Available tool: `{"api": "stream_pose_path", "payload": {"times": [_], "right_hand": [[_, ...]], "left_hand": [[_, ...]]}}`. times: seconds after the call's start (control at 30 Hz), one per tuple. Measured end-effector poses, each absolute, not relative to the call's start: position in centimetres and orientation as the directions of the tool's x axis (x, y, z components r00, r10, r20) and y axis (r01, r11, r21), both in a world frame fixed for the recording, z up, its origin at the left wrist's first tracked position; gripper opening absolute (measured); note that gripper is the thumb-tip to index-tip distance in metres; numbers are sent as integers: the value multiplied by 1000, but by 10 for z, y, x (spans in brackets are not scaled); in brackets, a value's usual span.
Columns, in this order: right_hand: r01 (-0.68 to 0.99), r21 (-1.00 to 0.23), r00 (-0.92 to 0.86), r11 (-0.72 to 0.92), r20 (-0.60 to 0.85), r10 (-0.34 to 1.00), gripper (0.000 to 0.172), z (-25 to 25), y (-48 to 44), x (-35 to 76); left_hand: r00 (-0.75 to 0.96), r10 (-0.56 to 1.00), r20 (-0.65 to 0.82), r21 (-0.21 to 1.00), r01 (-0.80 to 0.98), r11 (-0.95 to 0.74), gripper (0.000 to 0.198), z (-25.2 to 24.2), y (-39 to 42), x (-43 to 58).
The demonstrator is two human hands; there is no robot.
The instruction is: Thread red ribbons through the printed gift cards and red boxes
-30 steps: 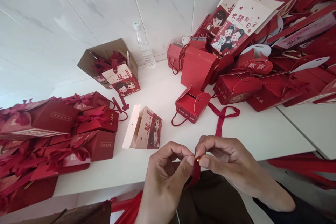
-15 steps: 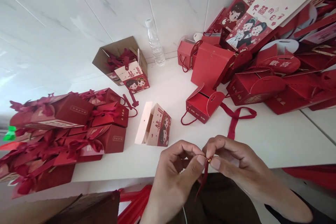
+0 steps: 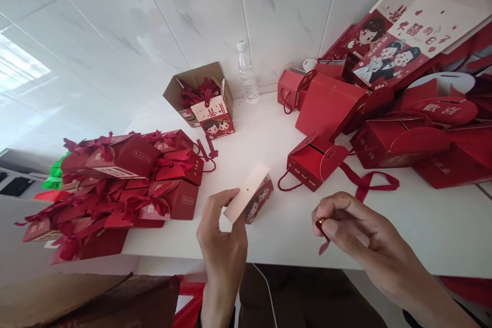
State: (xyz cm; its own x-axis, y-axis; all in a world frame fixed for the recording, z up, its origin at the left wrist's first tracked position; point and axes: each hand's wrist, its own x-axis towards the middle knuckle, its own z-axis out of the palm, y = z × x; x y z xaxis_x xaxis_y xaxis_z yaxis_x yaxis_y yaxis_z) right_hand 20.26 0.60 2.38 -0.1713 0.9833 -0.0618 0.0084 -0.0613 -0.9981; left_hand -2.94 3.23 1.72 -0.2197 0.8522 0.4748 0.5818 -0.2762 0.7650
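well left of the left hand, red boxes with bows (image 3: 186, 199), piled touching one another, apparently to save room on the white table (image 3: 277, 246). beyond the left hand, a brown carton (image 3: 177, 96) with dark red strips inside, probably to gather small pieces in one spot. at the left hand (image 3: 223, 230) itself, thumb and forefinger half curled with a gap between, holding the card box (image 3: 263, 200) by its pale flap (image 3: 247, 192), likely for the easy edge of thin card. between the hands and farther off, a small red box (image 3: 307, 166). at the right hand (image 3: 357, 233), thumb and fingertips closed in a pinch on a short red strip (image 3: 324, 247) at its gold stud (image 3: 321, 221), likely to stop so small a piece from slipping; cannot tell about anything under the curled fingers. as for direction: card box just right of the left hand, flap pointing away and rightward, long axis on the same slant, printed side toward the right hand; red strip at the right fingertips, loose end pointing down toward the near table edge, long axis steep, tipped slightly left.
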Motion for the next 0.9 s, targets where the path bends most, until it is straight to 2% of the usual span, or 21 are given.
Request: {"api": "stream_pose_path", "payload": {"times": [0.17, 0.27, 0.33, 0.47, 0.57, 0.63, 0.73, 0.9], "right_hand": [[208, -959, -233, 190, 140, 962, 5, 34, 9, 193], [264, -876, -350, 403, 302, 887, 10, 35, 15, 180], [271, -844, -387, 463, 345, 855, 11, 33, 19, 173], [258, -890, -334, 376, 283, 899, 6, 32, 25, 167], [223, -944, -321, 241, 162, 933, 10, 35, 25, 171], [208, -969, -312, 137, 67, 948, 14, 36, 24, 174], [173, -983, -271, 59, 10, 963, 18, 38, 24, 177], [111, -993, -224, -47, -71, 972, 24, 41, 26, 175]], "left_hand": [[22, 791, 612, 638, 577, -510, 32, 16, 30, -36], [78, 774, 629, 593, 596, -542, 32, 16, 31, -38], [91, 779, 621, 590, 600, -540, 29, 19, 29, -37], [85, 813, 575, 635, 581, -510, 18, 19, 26, -33], [-61, 839, 541, 715, 558, -421, 24, 12, 25, -28], [-139, 877, 460, 780, 535, -324, 27, 8, 25, -26], [-134, 927, 351, 828, 507, -241, 11, 5, 23, -22], [-183, 906, 382, 828, 503, -248, 6, 6, 20, -16]]}}
